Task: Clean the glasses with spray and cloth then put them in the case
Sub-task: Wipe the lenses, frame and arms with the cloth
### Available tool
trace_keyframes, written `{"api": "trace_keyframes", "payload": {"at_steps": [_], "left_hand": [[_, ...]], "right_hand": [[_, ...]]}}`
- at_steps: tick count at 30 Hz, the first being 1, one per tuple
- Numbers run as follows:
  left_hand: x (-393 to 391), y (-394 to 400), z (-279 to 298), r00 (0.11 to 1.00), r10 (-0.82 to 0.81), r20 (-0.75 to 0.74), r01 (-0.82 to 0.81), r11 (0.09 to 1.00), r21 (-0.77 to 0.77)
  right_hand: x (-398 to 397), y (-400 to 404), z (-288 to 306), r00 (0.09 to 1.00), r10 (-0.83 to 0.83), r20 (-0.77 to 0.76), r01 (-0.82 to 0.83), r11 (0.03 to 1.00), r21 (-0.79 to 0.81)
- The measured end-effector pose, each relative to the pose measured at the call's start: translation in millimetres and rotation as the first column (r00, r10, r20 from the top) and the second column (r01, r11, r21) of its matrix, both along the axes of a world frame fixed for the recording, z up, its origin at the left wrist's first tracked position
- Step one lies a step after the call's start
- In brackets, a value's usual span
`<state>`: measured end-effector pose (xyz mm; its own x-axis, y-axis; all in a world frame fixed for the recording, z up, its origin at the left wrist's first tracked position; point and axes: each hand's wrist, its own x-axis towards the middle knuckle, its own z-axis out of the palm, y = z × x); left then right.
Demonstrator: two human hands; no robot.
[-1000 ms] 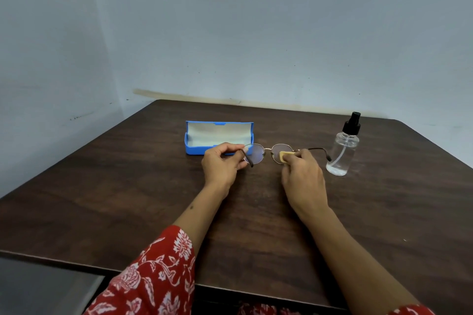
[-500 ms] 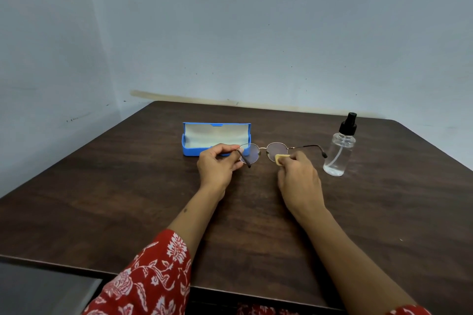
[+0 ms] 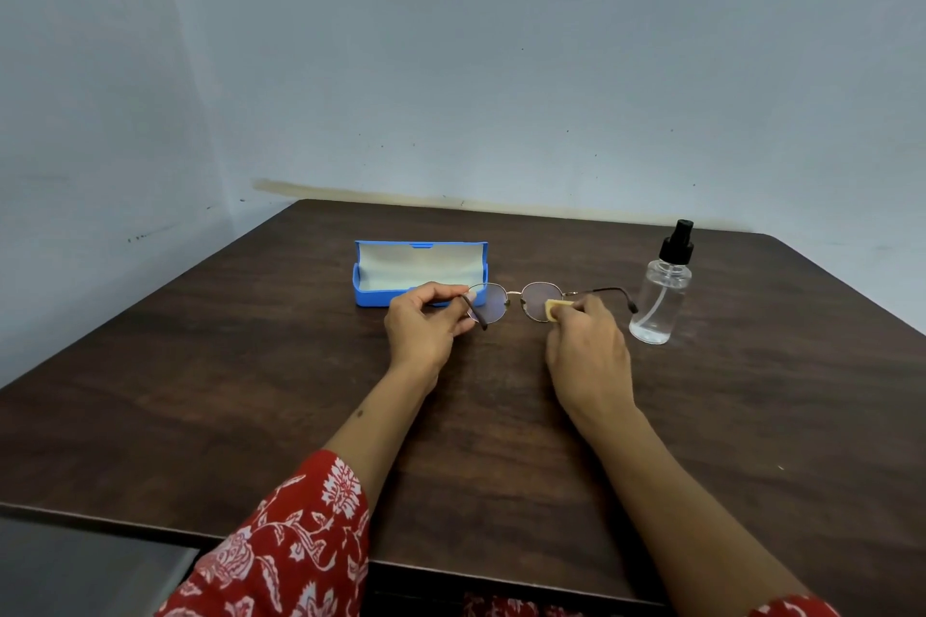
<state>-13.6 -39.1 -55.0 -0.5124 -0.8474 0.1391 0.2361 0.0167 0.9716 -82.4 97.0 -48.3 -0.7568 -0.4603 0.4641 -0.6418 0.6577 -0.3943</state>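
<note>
Head view: glasses (image 3: pixel 521 300), long axis L–R w/ bench's far edge, pinched by left hand (image 3: pixel 426 331) at one end; right hand (image 3: pixel 586 346) fingers press cloth (image 3: pixel 555 308) on nearer lens; open case (image 3: pixel 418 273) just behind left hand.

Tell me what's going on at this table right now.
A person is cleaning a pair of glasses over a dark wooden table. The left hand pinches the frame at one lens, while the right hand presses a small yellow cloth against the other lens. A blue case lies open just behind the left hand, with no glasses in it. A clear spray bottle stands upright to the right, untouched.
</note>
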Motion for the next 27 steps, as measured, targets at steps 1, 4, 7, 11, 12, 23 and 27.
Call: {"api": "trace_keyframes", "payload": {"at_steps": [1, 4, 7, 11, 12, 23, 27], "left_hand": [[-0.2, -0.1, 0.1, 1.0, 0.0, 0.001, 0.0, 1.0, -0.002], [-0.3, -0.3, 0.2, 1.0, 0.001, 0.0, -0.001, 1.0, -0.004], [-0.5, 0.3, 0.9, 1.0, -0.008, -0.005, 0.008, 1.0, -0.005], [0.1, 0.3, 0.8, 1.0, 0.003, 0.0, -0.003, 1.0, -0.006], [0.0, 0.0, 0.5, 1.0, 0.006, -0.002, -0.006, 1.0, -0.004], [-0.3, -0.6, -0.4, 1.0, 0.004, -0.006, -0.005, 1.0, -0.011], [-0.6, -0.7, -0.2, 1.0, 0.001, 0.01, -0.001, 1.0, -0.004]], "right_hand": [[0.6, -0.9, 0.0, 0.999, 0.032, -0.005, -0.032, 0.999, 0.021], [1.6, -2.9, -0.7, 0.996, 0.091, -0.019, -0.09, 0.994, 0.07], [-0.7, 0.2, 0.4, 1.0, 0.009, 0.003, -0.009, 1.0, 0.0], [0.0, -0.7, 1.1, 0.999, 0.043, 0.004, -0.043, 0.999, 0.034], [0.9, -2.3, 0.8, 0.997, 0.076, -0.006, -0.075, 0.995, 0.062], [1.5, -4.0, -0.7, 0.995, 0.096, -0.036, -0.094, 0.994, 0.058], [-1.8, -0.3, -0.5, 1.0, -0.022, -0.001, 0.022, 1.0, -0.022]]}}
